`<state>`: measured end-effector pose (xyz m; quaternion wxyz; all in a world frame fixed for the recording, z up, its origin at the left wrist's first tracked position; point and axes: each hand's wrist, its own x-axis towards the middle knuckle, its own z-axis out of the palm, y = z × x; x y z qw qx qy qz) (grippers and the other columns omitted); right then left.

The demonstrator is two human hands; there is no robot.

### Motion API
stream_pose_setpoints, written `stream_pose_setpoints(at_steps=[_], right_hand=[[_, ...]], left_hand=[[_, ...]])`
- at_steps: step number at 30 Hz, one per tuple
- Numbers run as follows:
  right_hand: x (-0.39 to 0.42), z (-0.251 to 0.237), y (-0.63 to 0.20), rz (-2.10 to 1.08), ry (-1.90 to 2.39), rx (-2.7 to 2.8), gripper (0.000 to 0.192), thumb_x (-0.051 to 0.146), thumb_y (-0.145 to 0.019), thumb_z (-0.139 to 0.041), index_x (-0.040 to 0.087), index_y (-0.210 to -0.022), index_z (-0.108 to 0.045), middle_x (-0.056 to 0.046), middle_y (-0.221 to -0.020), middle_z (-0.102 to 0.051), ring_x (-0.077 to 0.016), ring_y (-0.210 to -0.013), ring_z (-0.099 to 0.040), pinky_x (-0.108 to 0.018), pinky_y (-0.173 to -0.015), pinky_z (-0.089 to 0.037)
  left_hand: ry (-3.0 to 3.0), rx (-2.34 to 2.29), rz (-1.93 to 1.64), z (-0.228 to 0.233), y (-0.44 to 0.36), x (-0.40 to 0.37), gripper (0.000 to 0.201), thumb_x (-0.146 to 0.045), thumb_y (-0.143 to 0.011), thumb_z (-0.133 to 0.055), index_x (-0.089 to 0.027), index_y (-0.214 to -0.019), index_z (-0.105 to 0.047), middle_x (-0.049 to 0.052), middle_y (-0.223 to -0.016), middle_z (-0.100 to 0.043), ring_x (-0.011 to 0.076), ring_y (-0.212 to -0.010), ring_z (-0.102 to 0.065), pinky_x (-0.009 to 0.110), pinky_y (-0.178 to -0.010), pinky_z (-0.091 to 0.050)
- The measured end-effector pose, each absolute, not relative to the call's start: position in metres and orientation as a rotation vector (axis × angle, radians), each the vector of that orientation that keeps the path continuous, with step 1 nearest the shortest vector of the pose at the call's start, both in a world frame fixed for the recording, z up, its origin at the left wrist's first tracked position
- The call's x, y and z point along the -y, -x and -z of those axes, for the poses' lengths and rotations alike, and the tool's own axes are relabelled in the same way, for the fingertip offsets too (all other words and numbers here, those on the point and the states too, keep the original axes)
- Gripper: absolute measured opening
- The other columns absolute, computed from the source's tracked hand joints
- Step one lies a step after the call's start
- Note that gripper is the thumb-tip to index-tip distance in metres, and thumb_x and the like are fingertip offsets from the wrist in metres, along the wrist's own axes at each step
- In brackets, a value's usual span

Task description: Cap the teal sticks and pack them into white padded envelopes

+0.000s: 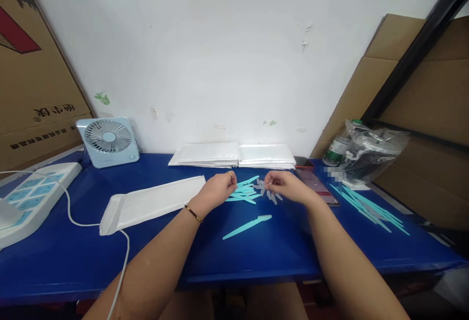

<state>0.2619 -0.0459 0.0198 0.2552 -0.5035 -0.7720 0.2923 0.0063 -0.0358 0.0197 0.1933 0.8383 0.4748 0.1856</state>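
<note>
Turquoise eyebrow razors (246, 192) lie in a loose pile on the blue table, mid-front of me. My left hand (219, 187) is closed at the pile's left end, thumb and fingers pinched; what it grips, if anything, is hidden. Just right of the pile are small clear plastic blade covers (273, 197). My right hand (285, 185) is closed over these, its fingertips pinching at one. Nearer to me, a single turquoise razor (246, 227) rests alone on the table, its head towards the right.
A white padded mailer (156, 202) lies at left, with stacked mailers (207, 154) by the wall. A fan (110, 139), power strip (36, 198) and white cable (126, 256) are left. Right are a phone (318, 188), more razors (370, 208), a bottle (335, 150) and a plastic bag (373, 154).
</note>
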Motion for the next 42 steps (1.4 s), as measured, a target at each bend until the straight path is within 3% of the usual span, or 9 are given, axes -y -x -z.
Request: stream_pose_setpoints(at_steps=[6, 12, 26, 30, 34, 37, 42], right_hand=[[0.044, -0.026, -0.26, -0.912, 1.239, 1.73, 0.036, 0.044, -0.071, -0.066, 0.016, -0.094, -0.065, -0.001, -0.06, -0.062, -0.0141, -0.057, -0.058, -0.026, -0.056, -0.046], [0.042, -0.023, -0.255, -0.991, 1.22, 1.553, 0.036, 0.051, -0.069, -0.066, 0.015, -0.069, -0.061, -0.002, -0.056, -0.063, -0.0128, -0.046, -0.057, -0.025, -0.048, -0.047], [0.047, -0.019, -0.242, -1.196, 1.165, 1.793, 0.039, 0.051, -0.072, -0.064, 0.013, -0.081, -0.067, -0.004, -0.06, -0.066, -0.0137, -0.052, -0.061, -0.024, -0.049, -0.046], [0.048, -0.027, -0.26, -0.948, 1.391, 1.936, 0.038, 0.05, -0.074, -0.06, 0.013, -0.082, -0.068, -0.003, -0.057, -0.063, -0.0116, -0.048, -0.055, -0.022, -0.045, -0.04], [0.044, -0.026, -0.277, -0.639, 1.725, 2.073, 0.025, 0.041, -0.066, -0.066, 0.016, -0.067, -0.068, -0.003, -0.062, -0.066, -0.0136, -0.055, -0.056, -0.023, -0.049, -0.038], [0.04, -0.02, -0.278, -0.632, 1.873, 2.185, 0.017, 0.033, -0.059, -0.071, 0.017, -0.064, -0.068, -0.003, -0.062, -0.067, -0.0163, -0.059, -0.059, -0.024, -0.052, -0.039], [0.037, -0.009, -0.272, -0.65, 1.834, 2.269, 0.009, 0.025, -0.061, -0.067, 0.019, -0.067, -0.067, -0.003, -0.069, -0.068, -0.0165, -0.062, -0.059, -0.024, -0.054, -0.041]], left_hand=[[-2.254, -1.321, -0.588, -0.021, -0.004, 0.034, 0.01, -0.03, -0.082, -0.047, -0.021, -0.082, -0.052, -0.001, -0.071, -0.059, 0.013, -0.06, -0.051, 0.022, -0.051, -0.032], [-2.217, -1.305, -0.611, -0.023, -0.003, 0.036, 0.012, -0.03, -0.082, -0.047, -0.02, -0.082, -0.053, 0.0, -0.069, -0.058, 0.0128, -0.059, -0.051, 0.023, -0.051, -0.034], [-2.229, -1.088, -0.512, -0.018, -0.006, 0.037, 0.015, -0.033, -0.079, -0.05, -0.02, -0.083, -0.057, 0.0, -0.073, -0.063, 0.0133, -0.065, -0.057, 0.022, -0.055, -0.04], [-2.289, -1.018, -0.354, -0.021, -0.008, 0.043, 0.019, -0.038, -0.076, -0.055, -0.02, -0.079, -0.062, 0.001, -0.077, -0.064, 0.0142, -0.068, -0.058, 0.022, -0.057, -0.041], [-2.42, -1.129, -0.349, -0.017, -0.009, 0.041, 0.022, -0.038, -0.076, -0.057, -0.021, -0.087, -0.065, 0.003, -0.086, -0.064, 0.0165, -0.076, -0.058, 0.024, -0.061, -0.041], [-2.569, -1.249, -0.367, -0.011, -0.011, 0.036, 0.018, -0.03, -0.077, -0.057, -0.022, -0.09, -0.066, 0.004, -0.092, -0.062, 0.0193, -0.086, -0.057, 0.026, -0.069, -0.041], [-2.593, -1.296, -0.358, -0.005, -0.013, 0.032, 0.01, -0.023, -0.076, -0.056, -0.02, -0.08, -0.064, 0.005, -0.091, -0.062, 0.0188, -0.085, -0.057, 0.026, -0.069, -0.042]])
